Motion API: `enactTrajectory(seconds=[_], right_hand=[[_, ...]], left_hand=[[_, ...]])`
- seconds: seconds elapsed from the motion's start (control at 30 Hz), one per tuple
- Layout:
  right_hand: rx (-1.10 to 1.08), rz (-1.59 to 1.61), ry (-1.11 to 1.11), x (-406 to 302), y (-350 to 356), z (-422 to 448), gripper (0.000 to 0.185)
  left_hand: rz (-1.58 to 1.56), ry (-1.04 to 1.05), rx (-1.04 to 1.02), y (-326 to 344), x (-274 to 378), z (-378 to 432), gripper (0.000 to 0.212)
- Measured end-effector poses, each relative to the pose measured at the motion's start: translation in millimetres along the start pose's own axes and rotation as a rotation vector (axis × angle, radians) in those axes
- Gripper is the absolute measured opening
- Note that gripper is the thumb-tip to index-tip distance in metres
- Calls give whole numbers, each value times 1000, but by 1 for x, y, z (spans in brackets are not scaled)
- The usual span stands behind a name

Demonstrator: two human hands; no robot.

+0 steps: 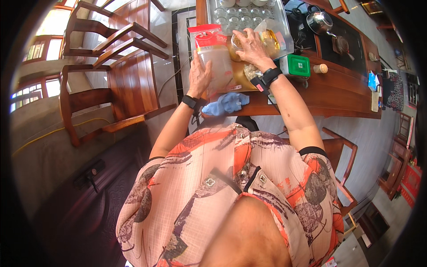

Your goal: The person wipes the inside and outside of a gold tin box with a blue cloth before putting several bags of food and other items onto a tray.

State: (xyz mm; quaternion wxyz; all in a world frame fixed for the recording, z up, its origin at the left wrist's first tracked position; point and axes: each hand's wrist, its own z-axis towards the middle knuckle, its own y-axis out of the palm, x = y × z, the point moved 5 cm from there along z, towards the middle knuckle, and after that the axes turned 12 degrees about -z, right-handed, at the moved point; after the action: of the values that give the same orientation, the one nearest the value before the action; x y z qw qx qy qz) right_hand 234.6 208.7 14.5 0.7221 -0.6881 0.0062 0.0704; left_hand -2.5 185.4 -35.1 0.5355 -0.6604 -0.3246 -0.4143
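Note:
My left hand (200, 76), fingers straight and thumb apart, rests along the left side of a large clear plastic bag (217, 66) with a red and yellow printed top. Its palm grips nothing that I can see. My right hand (252, 47) is closed over the top of a round clear jar (236, 42) with brownish contents, just right of the bag. The fingers and palm hide much of that jar. Beneath my right wrist lies a small clear bag of pale pieces (251, 71). Beyond it, a clear plastic bin (286, 46) contains a shiny gold packet (272, 38).
A metal tray (210, 15) of upturned glasses stands at the back. Right of my arm are a green-lidded box (298, 65), a small cylindrical container (321, 68) and a kettle (319, 22). A blue cloth (227, 103) lies at the near table edge. Wooden chairs (133, 78) stand left.

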Motion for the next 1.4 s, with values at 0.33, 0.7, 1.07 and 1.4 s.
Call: enactTrajectory(seconds=[0.33,0.7,1.07,1.4], right_hand=[[-48,-56,46,-9,-10,3,80],[62,-274,135,-14,12,-3,92],[178,436,-312,-95,-39,-154,50],[466,302,490,32,-42,-247,6]], left_hand=[[-44,42,-25,14,-9,16,83],[169,76,-121,28,10,32,91],[-220,44,-156,11,-31,32,94],[-369,-81,-125,-5,-17,11,80]])
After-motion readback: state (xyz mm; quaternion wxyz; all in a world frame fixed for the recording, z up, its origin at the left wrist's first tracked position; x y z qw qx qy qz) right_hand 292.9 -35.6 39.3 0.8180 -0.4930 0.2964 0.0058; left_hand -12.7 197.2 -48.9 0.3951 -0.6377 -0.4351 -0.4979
